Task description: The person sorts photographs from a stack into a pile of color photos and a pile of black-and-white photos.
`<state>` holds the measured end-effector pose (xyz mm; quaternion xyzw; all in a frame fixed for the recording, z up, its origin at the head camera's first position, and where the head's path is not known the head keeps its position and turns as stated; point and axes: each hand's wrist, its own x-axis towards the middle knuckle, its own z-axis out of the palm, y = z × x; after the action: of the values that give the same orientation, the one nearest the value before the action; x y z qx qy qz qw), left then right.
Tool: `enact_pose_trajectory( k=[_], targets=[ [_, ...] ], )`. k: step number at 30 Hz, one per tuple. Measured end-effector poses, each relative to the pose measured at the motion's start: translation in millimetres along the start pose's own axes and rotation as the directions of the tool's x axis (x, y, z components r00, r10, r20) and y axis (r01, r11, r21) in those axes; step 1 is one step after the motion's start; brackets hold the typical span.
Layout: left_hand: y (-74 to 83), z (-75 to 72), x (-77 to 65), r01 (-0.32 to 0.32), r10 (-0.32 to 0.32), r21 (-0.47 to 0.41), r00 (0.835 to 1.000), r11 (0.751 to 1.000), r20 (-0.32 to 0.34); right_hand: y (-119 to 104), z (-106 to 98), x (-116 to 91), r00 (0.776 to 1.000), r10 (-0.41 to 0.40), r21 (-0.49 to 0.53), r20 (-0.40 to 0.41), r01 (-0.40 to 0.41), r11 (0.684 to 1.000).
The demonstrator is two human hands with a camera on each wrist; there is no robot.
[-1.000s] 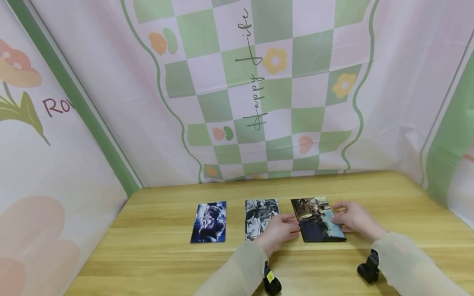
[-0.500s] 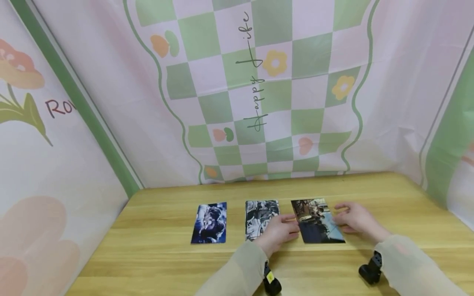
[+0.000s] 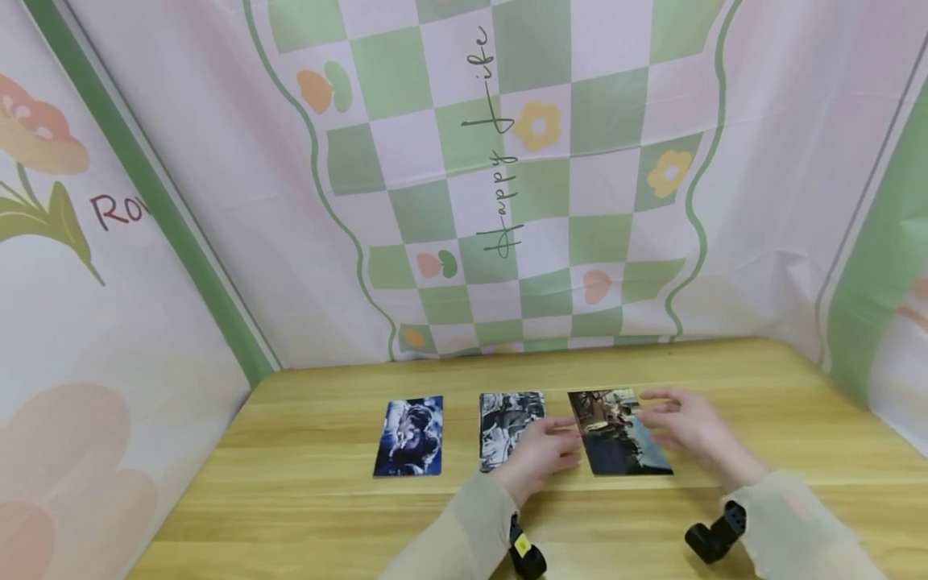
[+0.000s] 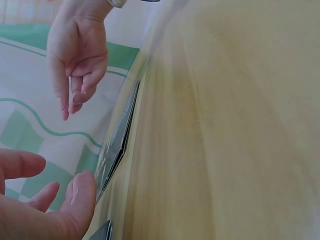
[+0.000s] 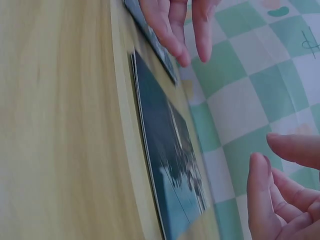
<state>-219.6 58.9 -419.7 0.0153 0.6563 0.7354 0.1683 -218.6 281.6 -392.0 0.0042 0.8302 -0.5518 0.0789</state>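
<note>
Three printed picture cards or small card stacks lie in a row on the wooden table. The right one, a dark teal and brown picture [image 3: 619,439], lies slightly turned; its side in the right wrist view shows more than one layer. My right hand [image 3: 689,427] hovers by its right edge, thumb and fingers apart, holding nothing [image 5: 285,200]. Near its left edge my left hand [image 3: 538,457] has loosely extended fingers and holds nothing; whether it touches the card I cannot tell. That hand partly hides the black-and-white picture [image 3: 506,423]. Farther left lies the blue picture [image 3: 410,437].
The wooden table [image 3: 304,499] ends at a hanging cloth [image 3: 536,217] with green checks and writing. Another printed cloth [image 3: 87,338] hangs at the left. A black wrist camera [image 3: 714,536] sits below my right sleeve, another [image 3: 528,556] below my left.
My right hand has come away from the right picture's edge and lifted a little. The layers of that picture now look evenly lined up. My left hand has shifted slightly left.
</note>
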Motion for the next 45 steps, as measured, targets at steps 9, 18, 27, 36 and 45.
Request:
enact_pose_trajectory(
  k=[9, 18, 27, 36, 45],
  targets=[
    [-2.9, -9.0, -8.9, -0.038, 0.038, 0.006, 0.999, 0.999, -0.007, 0.4, 16.8, -3.1, 1.000, -0.020, 0.092, 0.018, 0.018, 0.996],
    [0.6, -28.7, -19.0, -0.052, 0.051, 0.047, 0.998, 0.998, 0.021, -8.5, 45.8, -0.2, 0.999, -0.014, 0.159, 0.045, 0.006, 0.987],
    [3.2, -53.3, -27.6, -0.067, 0.066, 0.088, 0.998, 0.994, 0.018, -17.6, 70.6, 4.6, 0.998, -0.008, 0.154, 0.054, 0.000, 0.988],
    [2.5, -73.7, -36.3, -0.083, 0.085, 0.115, 0.996, 0.990, -0.012, -30.2, 101.2, 7.6, 0.996, -0.035, 0.155, 0.077, 0.022, 0.988],
    [7.5, -96.3, -46.1, -0.095, 0.103, 0.152, 0.994, 0.984, -0.044, -48.4, 130.8, 10.5, 0.994, -0.025, 0.219, 0.105, 0.001, 0.976]
  ],
)
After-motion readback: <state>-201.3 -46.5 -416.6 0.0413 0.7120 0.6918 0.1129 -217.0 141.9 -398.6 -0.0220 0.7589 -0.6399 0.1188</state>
